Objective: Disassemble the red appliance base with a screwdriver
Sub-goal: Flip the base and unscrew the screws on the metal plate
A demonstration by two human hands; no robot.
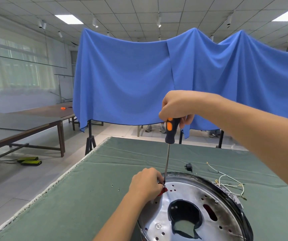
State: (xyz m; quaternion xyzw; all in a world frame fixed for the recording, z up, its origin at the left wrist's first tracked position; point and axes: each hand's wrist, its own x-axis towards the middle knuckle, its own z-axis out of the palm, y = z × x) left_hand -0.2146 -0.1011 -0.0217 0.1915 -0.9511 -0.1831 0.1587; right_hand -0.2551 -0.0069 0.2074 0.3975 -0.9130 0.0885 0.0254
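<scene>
The appliance base [192, 193] lies on the green cloth, showing a round silvery metal plate with holes, a black rim and a dark central opening. A bit of red shows at its left edge. My right hand [178, 106] grips the black and orange handle of a screwdriver [170, 129] held upright. Its shaft runs down and the tip meets the plate's left edge. My left hand [145, 184] sits at that edge with fingers curled round the red part beside the tip.
Two loose screws [115, 187] lie on the green table cloth [87, 197] left of the base. A small black part [188, 166] and white wires [226, 181] lie behind and right of it. A blue curtain hangs beyond; brown tables stand at left.
</scene>
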